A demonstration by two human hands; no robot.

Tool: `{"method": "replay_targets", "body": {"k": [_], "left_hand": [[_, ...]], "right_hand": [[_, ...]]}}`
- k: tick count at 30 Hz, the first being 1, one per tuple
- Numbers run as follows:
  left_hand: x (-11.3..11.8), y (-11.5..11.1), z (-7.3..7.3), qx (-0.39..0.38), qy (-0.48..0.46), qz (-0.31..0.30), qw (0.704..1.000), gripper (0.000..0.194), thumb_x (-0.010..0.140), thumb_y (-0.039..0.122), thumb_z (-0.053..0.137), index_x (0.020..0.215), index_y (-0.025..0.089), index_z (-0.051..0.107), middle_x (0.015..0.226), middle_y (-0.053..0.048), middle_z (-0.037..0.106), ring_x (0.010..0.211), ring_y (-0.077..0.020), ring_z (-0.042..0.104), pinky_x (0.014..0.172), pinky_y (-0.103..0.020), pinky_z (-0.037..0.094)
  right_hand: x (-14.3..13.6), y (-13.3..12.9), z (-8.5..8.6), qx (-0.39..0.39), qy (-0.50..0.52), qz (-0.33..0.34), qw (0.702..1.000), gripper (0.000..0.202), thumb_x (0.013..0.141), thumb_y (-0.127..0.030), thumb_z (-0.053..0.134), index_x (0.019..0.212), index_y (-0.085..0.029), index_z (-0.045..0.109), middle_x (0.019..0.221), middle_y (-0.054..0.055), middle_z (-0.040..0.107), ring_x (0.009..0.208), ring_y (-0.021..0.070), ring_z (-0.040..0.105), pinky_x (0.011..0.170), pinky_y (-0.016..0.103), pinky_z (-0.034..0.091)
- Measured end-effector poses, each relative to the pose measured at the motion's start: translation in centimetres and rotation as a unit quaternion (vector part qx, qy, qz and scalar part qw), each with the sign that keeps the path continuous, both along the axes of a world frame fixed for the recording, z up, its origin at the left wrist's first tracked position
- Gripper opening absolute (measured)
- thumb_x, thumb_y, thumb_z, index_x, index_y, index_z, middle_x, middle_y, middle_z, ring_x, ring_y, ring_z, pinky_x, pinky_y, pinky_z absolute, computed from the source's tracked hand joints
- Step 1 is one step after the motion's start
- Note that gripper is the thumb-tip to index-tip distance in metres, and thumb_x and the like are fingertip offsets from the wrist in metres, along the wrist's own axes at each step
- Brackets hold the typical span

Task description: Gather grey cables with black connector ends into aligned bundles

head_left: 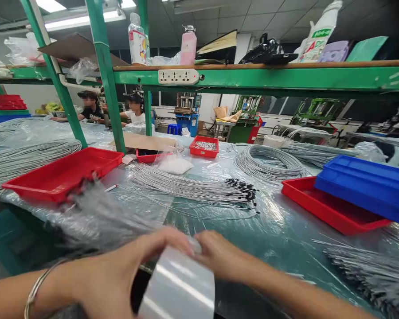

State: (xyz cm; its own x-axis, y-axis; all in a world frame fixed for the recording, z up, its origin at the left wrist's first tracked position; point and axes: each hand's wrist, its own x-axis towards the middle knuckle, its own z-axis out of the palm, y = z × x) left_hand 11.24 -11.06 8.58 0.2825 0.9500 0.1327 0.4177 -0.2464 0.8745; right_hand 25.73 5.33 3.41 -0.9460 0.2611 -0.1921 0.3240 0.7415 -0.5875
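Observation:
My left hand (109, 270), with a bangle at the wrist, is wrapped round a roll of clear film (181, 288) close to the camera. Right beside it, my right hand (219, 254) is closed around a cable bundle (109, 212) near where a whitish piece shows between the two hands. The bundle runs off to the left and is smeared by motion, its dark ends by the red tray. Beyond my hands, a spread of grey cables with black tips (213, 188) lies on the plastic-covered table (226, 226).
A red tray (63, 175) stands at left, and blue trays (369, 188) rest on a red one (335, 208) at right. A small red tray (204, 148) holds tiny parts. Coiled cables (269, 164) lie behind. A green shelf frame (101, 75) rises ahead; two people sit beyond.

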Motion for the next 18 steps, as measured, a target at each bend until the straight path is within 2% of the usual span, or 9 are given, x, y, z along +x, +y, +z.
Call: {"method": "replay_targets", "body": {"k": [1,2,3,5,7,10,12,14,18], "left_hand": [[-0.2,-0.1,-0.4,0.067,0.117,-0.035,0.99,0.05,0.071,0.03,0.057,0.117,0.025,0.037,0.113,-0.006,0.048,0.103,-0.0201,0.048,0.09,-0.032,0.038],[-0.7,0.2,-1.1,0.137,0.236,-0.059,0.96,0.045,0.074,0.025,0.054,0.117,0.025,0.041,0.117,-0.007,0.046,0.109,-0.0211,0.043,0.096,-0.034,0.033],[-1.3,0.8,-2.0,0.203,0.342,-0.07,0.915,0.039,0.077,0.02,0.051,0.116,0.024,0.044,0.118,-0.007,0.046,0.112,-0.0215,0.041,0.098,-0.035,0.03],[-2.8,2.9,-4.4,0.301,0.486,-0.063,0.818,0.031,0.082,0.01,0.044,0.111,0.021,0.048,0.113,-0.008,0.05,0.111,-0.0201,0.041,0.096,-0.034,0.03],[-4.5,5.2,-6.8,0.385,0.528,-0.046,0.755,0.027,0.084,0.009,0.044,0.108,0.021,0.05,0.107,-0.006,0.053,0.106,-0.0181,0.043,0.089,-0.03,0.034],[-6.3,7.6,-10.0,0.483,0.53,-0.034,0.696,0.022,0.084,0.011,0.048,0.103,0.023,0.052,0.093,-0.001,0.057,0.098,-0.0146,0.046,0.079,-0.026,0.034],[-6.6,7.9,-11.2,0.491,0.533,-0.029,0.688,0.024,0.084,0.012,0.049,0.104,0.025,0.052,0.098,0.001,0.057,0.096,-0.0134,0.047,0.075,-0.024,0.034],[-5.9,7.1,-11.5,0.457,0.543,-0.023,0.704,0.026,0.084,0.013,0.05,0.106,0.026,0.051,0.108,0.002,0.054,0.098,-0.013,0.046,0.077,-0.025,0.034],[-2.9,3.8,-9.5,0.34,0.53,-0.018,0.776,0.017,0.084,0.027,0.052,0.101,0.024,0.052,0.112,0.001,0.052,0.104,-0.0166,0.045,0.088,-0.031,0.033]], "right_hand": [[-0.4,0.7,0.6,-0.036,0.005,0.002,0.999,0.02,0.074,-0.031,0.048,0.063,-0.014,0.045,0.059,0.0,0.043,0.055,0.0101,0.04,0.049,0.022,0.029],[-0.7,1.3,1.1,-0.073,0.005,0.007,0.997,0.021,0.074,-0.031,0.047,0.062,-0.015,0.041,0.056,-0.002,0.038,0.051,0.0082,0.035,0.046,0.021,0.027],[-1.0,1.7,1.5,-0.107,0.003,0.014,0.994,0.019,0.074,-0.031,0.045,0.063,-0.016,0.039,0.054,-0.003,0.034,0.048,0.0072,0.031,0.043,0.02,0.026],[-1.6,2.2,1.8,-0.164,-0.005,0.019,0.986,0.014,0.071,-0.027,0.043,0.064,-0.017,0.035,0.05,-0.005,0.03,0.043,0.0064,0.029,0.039,0.018,0.027],[-2.1,2.3,1.5,-0.19,-0.006,0.011,0.982,0.014,0.07,-0.026,0.044,0.064,-0.017,0.035,0.047,-0.006,0.03,0.039,0.0065,0.029,0.036,0.018,0.027],[-2.8,2.2,0.3,-0.187,-0.006,-0.008,0.982,0.02,0.074,-0.031,0.044,0.063,-0.016,0.038,0.042,-0.005,0.032,0.035,0.0069,0.031,0.033,0.018,0.025],[-3.1,2.2,-0.7,-0.184,-0.016,-0.016,0.983,0.023,0.078,-0.033,0.041,0.062,-0.016,0.039,0.039,-0.005,0.032,0.032,0.0071,0.03,0.031,0.018,0.025],[-3.1,2.2,-1.4,-0.184,-0.025,-0.017,0.982,0.026,0.08,-0.035,0.04,0.062,-0.016,0.04,0.04,-0.005,0.033,0.031,0.0073,0.03,0.03,0.019,0.024],[-2.1,2.0,-2.5,-0.19,-0.031,0.0,0.981,0.023,0.079,-0.034,0.042,0.064,-0.016,0.039,0.043,-0.005,0.034,0.033,0.0066,0.029,0.03,0.018,0.023]]}}
